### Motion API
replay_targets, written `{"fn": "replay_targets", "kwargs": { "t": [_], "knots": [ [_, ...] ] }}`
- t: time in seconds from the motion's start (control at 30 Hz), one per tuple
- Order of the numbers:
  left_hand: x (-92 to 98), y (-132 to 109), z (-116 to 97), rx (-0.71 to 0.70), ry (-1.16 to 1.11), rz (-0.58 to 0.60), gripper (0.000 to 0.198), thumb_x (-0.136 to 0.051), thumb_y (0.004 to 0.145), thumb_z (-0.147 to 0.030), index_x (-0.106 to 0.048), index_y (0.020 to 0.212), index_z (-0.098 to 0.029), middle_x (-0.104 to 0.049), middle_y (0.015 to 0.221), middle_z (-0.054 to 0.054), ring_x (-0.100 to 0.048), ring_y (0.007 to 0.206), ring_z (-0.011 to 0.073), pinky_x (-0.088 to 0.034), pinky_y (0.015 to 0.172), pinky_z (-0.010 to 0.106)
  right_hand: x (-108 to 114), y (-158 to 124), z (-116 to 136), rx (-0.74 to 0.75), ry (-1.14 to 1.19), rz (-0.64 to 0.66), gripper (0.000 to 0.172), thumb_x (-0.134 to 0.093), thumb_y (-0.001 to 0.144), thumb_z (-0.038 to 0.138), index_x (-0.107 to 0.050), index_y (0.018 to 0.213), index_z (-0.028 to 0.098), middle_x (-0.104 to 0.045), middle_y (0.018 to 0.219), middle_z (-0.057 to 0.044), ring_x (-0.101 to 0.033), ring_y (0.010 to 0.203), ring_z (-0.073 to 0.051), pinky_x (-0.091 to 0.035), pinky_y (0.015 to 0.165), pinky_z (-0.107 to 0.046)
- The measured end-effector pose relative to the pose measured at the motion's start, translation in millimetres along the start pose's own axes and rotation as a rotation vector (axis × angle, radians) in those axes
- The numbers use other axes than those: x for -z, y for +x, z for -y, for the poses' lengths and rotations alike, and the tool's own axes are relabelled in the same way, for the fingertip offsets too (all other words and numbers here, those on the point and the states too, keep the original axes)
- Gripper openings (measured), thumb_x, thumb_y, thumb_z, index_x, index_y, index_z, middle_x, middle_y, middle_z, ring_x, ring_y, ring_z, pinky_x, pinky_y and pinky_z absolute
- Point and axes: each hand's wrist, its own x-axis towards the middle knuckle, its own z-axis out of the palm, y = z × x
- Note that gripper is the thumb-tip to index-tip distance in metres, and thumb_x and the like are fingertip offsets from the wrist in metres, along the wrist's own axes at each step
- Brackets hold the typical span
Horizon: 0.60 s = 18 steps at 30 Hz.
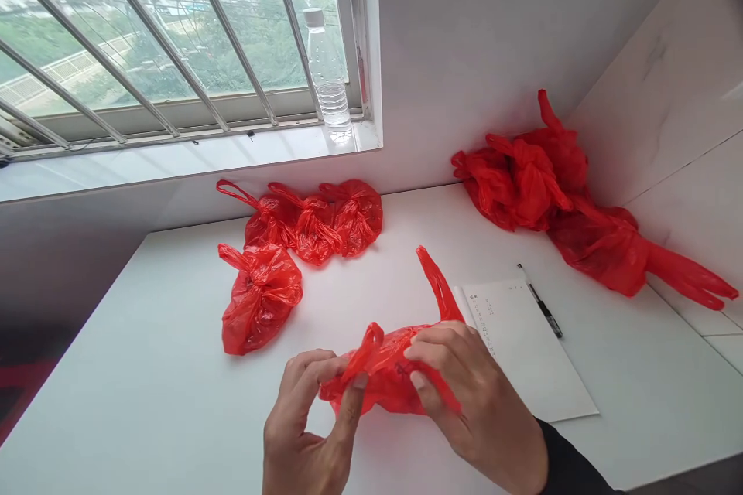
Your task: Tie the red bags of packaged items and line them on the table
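Low in the middle of the view, a red plastic bag [395, 383] lies on the white table between my two hands. My left hand [319, 418] pinches a looped handle at the bag's left side between thumb and fingers. On the right side, my right hand [470, 394] has its fingers bent and closed on the bag's plastic. The other handle of the bag stands up behind my right hand, pointing to the back. What lies inside the bag cannot be made out.
Several knotted red bags [313, 228] sit at the back left, one of them [261, 298] nearer me. More red bags [539, 186] are heaped by the right wall. A notebook [528, 348] and a pen [546, 309] lie right. A water bottle [330, 81] stands on the windowsill [191, 158].
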Motion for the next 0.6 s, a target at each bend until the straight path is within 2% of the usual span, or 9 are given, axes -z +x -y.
{"fn": "replay_targets", "kwargs": {
  "t": [0.07,0.13,0.23,0.33,0.43,0.53,0.6],
  "knots": [
    [-0.7,-0.9,0.1,-0.007,-0.007,-0.080,0.005,-0.066,0.090,-0.034,-0.067,0.090,-0.029,-0.055,0.095,0.002,-0.057,0.085,0.0193,-0.050,0.071,0.029,-6.9,4.9,0.4,0.035,-0.118,0.124,0.024,-0.052,0.096,0.015,-0.053,0.118,0.024,-0.066,0.107,-0.005,-0.061,0.103,-0.024,-0.041,0.107,-0.048],
    [0.8,-2.8,1.6,0.027,-0.025,-0.138,0.005,-0.067,0.090,-0.034,-0.066,0.089,-0.029,-0.053,0.093,0.002,-0.055,0.083,0.0190,-0.048,0.070,0.029,-13.6,4.6,-2.7,0.022,-0.176,0.179,0.017,-0.051,0.097,0.018,-0.054,0.113,0.023,-0.066,0.096,-0.003,-0.062,0.092,-0.023,-0.040,0.106,-0.050],
    [5.1,-5.7,4.3,0.142,-0.081,-0.091,0.011,-0.066,0.090,-0.035,-0.062,0.084,-0.027,-0.054,0.082,-0.001,-0.053,0.076,0.0179,-0.046,0.068,0.029,-19.0,-0.8,-6.4,-0.018,-0.182,0.211,0.014,-0.044,0.101,0.021,-0.057,0.106,0.023,-0.065,0.086,-0.002,-0.061,0.078,-0.021,-0.050,0.081,-0.041],
    [8.0,-7.3,6.3,0.220,-0.115,-0.036,0.018,-0.067,0.090,-0.036,-0.059,0.078,-0.026,-0.053,0.074,-0.002,-0.050,0.069,0.0164,-0.043,0.064,0.027,-18.3,-3.9,-5.7,-0.057,-0.199,0.271,0.025,-0.037,0.103,0.023,-0.057,0.087,0.023,-0.062,0.073,0.000,-0.057,0.065,-0.019,-0.043,0.061,-0.034],
    [7.5,-8.4,4.6,0.203,-0.151,0.016,0.014,-0.066,0.090,-0.034,-0.061,0.081,-0.026,-0.055,0.075,-0.003,-0.050,0.071,0.0160,-0.043,0.065,0.026,-16.7,-1.4,-3.5,-0.078,-0.266,0.463,0.034,-0.034,0.104,0.024,-0.053,0.076,0.023,-0.060,0.063,0.002,-0.055,0.054,-0.017,-0.033,0.052,-0.031],
    [4.2,-11.0,-2.1,0.224,-0.222,0.118,0.016,-0.058,0.095,-0.036,-0.060,0.083,-0.026,-0.054,0.075,-0.003,-0.049,0.069,0.0154,-0.042,0.063,0.025,-18.7,4.1,-3.2,-0.154,-0.387,0.636,0.027,-0.034,0.104,0.021,-0.059,0.093,0.021,-0.061,0.059,0.001,-0.056,0.046,-0.018,-0.022,0.045,-0.032],
    [1.0,-13.1,-7.0,0.286,-0.240,0.151,0.025,-0.051,0.097,-0.041,-0.056,0.078,-0.025,-0.050,0.072,-0.003,-0.046,0.065,0.0155,-0.040,0.059,0.025,-22.2,7.7,-4.2,-0.218,-0.457,0.666,0.022,-0.037,0.103,0.019,-0.058,0.110,0.016,-0.062,0.059,0.000,-0.058,0.045,-0.020,-0.021,0.044,-0.032]
  ]
}}
